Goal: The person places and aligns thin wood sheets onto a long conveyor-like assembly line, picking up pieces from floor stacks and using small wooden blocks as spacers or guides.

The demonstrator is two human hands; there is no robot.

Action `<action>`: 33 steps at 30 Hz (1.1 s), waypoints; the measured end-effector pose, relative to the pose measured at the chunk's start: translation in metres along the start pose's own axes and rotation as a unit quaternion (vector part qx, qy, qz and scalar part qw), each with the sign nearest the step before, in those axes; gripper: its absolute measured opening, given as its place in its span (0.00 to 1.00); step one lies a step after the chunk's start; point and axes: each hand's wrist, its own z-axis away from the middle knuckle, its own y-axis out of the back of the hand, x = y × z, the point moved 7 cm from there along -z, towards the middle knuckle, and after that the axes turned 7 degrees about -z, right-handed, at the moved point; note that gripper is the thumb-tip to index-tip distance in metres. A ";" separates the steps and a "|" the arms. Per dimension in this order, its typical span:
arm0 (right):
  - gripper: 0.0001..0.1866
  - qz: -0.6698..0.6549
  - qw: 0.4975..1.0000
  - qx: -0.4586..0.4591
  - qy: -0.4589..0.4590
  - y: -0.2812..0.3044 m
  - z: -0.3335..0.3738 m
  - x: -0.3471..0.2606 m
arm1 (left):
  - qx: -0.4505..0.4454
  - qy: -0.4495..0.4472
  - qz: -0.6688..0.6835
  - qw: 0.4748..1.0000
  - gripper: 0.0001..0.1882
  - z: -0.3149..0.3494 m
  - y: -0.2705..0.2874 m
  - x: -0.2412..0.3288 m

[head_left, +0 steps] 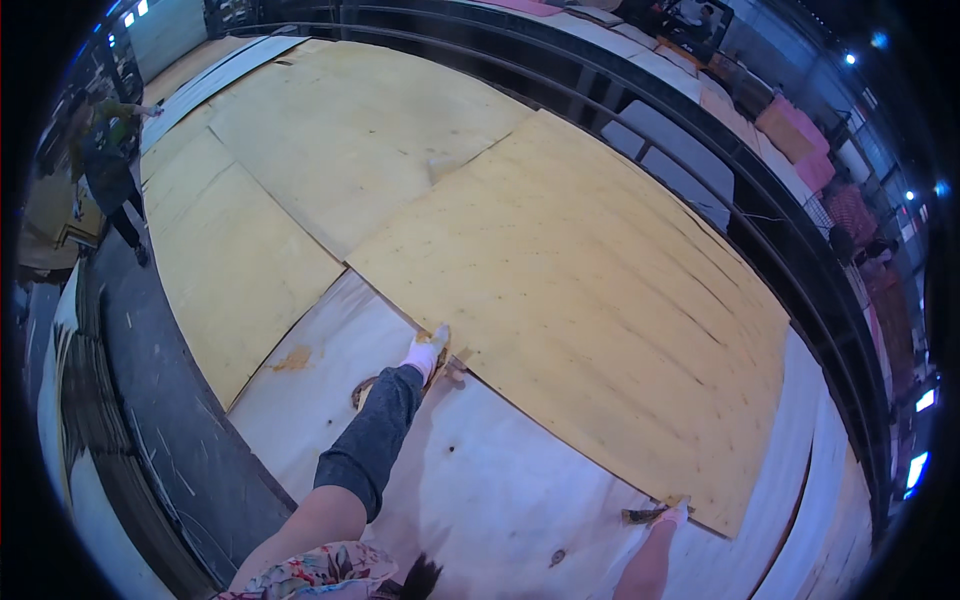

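Note:
A large yellow veneer sheet (590,300) lies over pale white wood sheets (480,480). My left hand (428,350), in a whitish glove stained yellow at the fingers, is closed on its near edge toward the left corner. My right hand (676,512), also gloved with a yellowed fingertip area, pinches the same edge toward the right corner. Beside the right hand is a small dark brown strip (642,516). A curled brown scrap (362,392) shows next to my left sleeve. The undersides of both grips are hidden.
More yellow sheets (360,130) lie beyond and to the left. Dark curved rails (640,150) border the far and right sides. A person (110,165) stands at the far left by the table's edge. Stacked sheets (95,440) stand left of the grey floor (180,370).

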 end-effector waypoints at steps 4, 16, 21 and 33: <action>0.24 0.391 0.880 -0.105 0.250 0.040 -0.093 -0.016 | -0.144 0.042 0.064 0.987 0.21 -0.007 -0.037 0.006; 0.19 0.101 0.892 -0.336 -0.286 0.043 0.151 0.027 | -0.136 -0.039 -0.197 0.970 0.32 -0.100 0.034 -0.044; 0.13 0.149 0.905 -0.369 -0.150 0.164 0.207 0.098 | -0.201 -0.114 -0.360 0.904 0.22 0.074 -0.077 -0.077; 0.18 0.176 0.907 -0.355 -0.141 0.317 0.389 -0.048 | -0.344 -0.534 -0.331 0.698 0.26 0.578 -0.243 -0.241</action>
